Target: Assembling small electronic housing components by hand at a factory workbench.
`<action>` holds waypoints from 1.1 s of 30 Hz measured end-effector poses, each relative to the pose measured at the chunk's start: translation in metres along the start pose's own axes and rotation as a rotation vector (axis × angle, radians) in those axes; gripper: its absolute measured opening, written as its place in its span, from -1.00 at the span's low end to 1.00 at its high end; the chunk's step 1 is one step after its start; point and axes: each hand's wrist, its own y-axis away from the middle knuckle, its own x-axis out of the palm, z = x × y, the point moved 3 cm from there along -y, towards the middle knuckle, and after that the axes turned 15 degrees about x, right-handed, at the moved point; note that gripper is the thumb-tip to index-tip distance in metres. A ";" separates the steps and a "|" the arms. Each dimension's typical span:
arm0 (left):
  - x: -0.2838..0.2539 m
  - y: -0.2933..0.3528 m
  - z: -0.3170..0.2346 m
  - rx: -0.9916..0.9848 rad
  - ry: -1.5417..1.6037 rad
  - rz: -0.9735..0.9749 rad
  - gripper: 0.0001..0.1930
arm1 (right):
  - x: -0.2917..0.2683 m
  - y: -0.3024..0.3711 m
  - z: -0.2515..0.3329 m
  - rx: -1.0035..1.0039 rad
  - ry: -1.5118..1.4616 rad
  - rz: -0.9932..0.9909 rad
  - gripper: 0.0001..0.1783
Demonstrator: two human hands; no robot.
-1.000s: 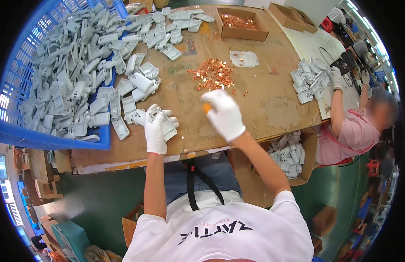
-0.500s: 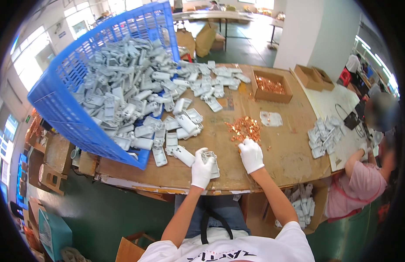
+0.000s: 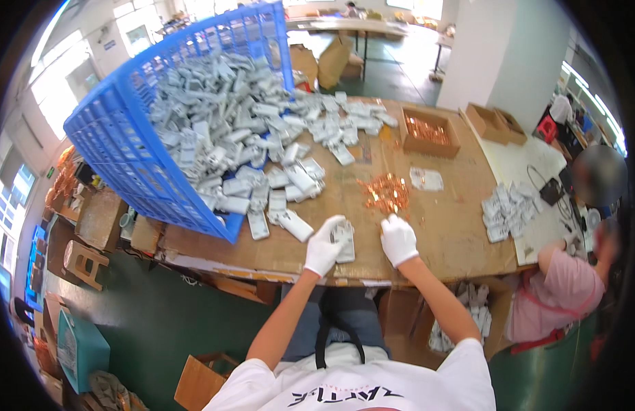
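My white-gloved left hand (image 3: pixel 324 246) grips a light grey plastic housing (image 3: pixel 346 248) near the table's front edge, its open side facing up. To its right, my gloved right hand (image 3: pixel 399 241) has its fingers drawn together, just in front of a loose pile of small copper-coloured metal pieces (image 3: pixel 387 193). Whatever is between those fingertips is too small to make out. More grey housings (image 3: pixel 290 222) lie to the left of my left hand, spilling from a tipped blue plastic crate (image 3: pixel 146 157) full of them.
A cardboard box (image 3: pixel 430 133) of copper pieces stands at the back, with a pale flat piece (image 3: pixel 425 179) in front of it. At the right, a person in pink (image 3: pixel 557 294) sits by another heap of housings (image 3: pixel 509 211). An open carton (image 3: pixel 495 318) is below the table edge.
My right hand has drawn back slightly from the copper pile toward the housing. The left hand still holds the housing, now turned more upright. The whole view has shifted a little.
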 end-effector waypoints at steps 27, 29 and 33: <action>-0.001 0.007 -0.016 0.118 -0.296 -0.074 -0.56 | -0.016 -0.015 0.070 0.446 -0.923 0.381 -0.77; -0.001 0.006 -0.017 0.209 -0.300 -0.071 -0.56 | -0.018 -0.011 0.065 0.378 -0.905 0.512 -0.77; -0.001 0.000 -0.022 0.234 -0.286 0.007 -0.59 | -0.029 -0.003 0.065 0.311 -0.844 0.414 -0.80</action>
